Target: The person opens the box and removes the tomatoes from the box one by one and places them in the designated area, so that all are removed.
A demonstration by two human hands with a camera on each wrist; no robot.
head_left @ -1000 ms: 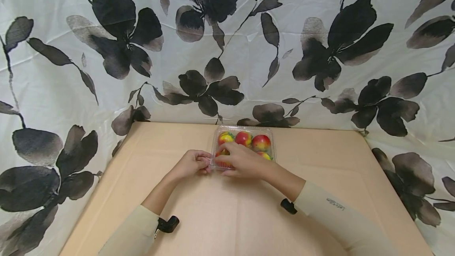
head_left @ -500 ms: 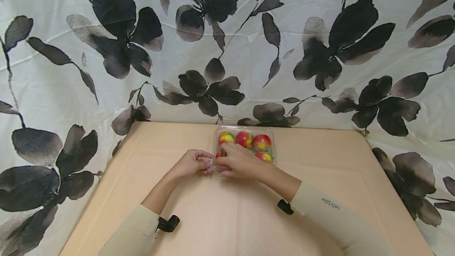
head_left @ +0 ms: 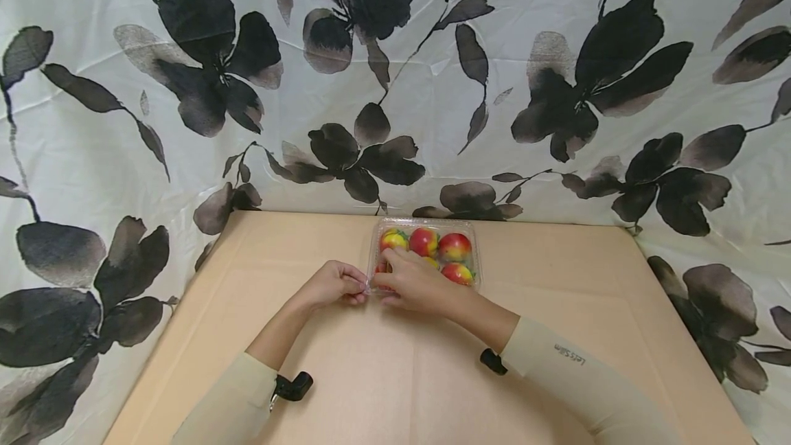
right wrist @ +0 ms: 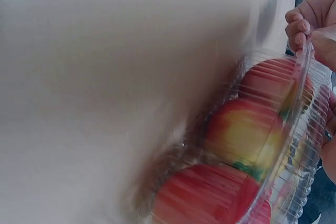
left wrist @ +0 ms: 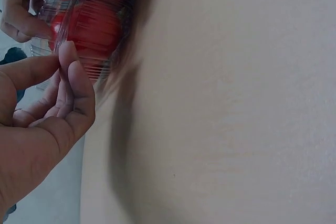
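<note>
A clear plastic clamshell box (head_left: 476, 253) stands near the table's far edge, with several round red-and-yellow fruits (head_left: 454, 247) inside. In the head view my left hand (head_left: 334, 285) is at the box's front left corner. Thumb and index finger pinch the clear rim there, as the left wrist view shows. My right hand (head_left: 415, 281) lies over the front left part of the box, its bent fingers on both sides of the rim, close to the left fingertips. It hides some fruits in the head view. The right wrist view shows fruits (right wrist: 244, 129) through the ribbed wall.
The box stands on a tan table (head_left: 395, 376), whose far edge meets a white cloth (head_left: 432, 101) printed with dark flowers. Black wrist cameras (head_left: 293, 386) show below both forearms.
My right hand and forearm have shifted slightly left and toward me, so more of the front right fruit shows. The left hand stays at the corner.
</note>
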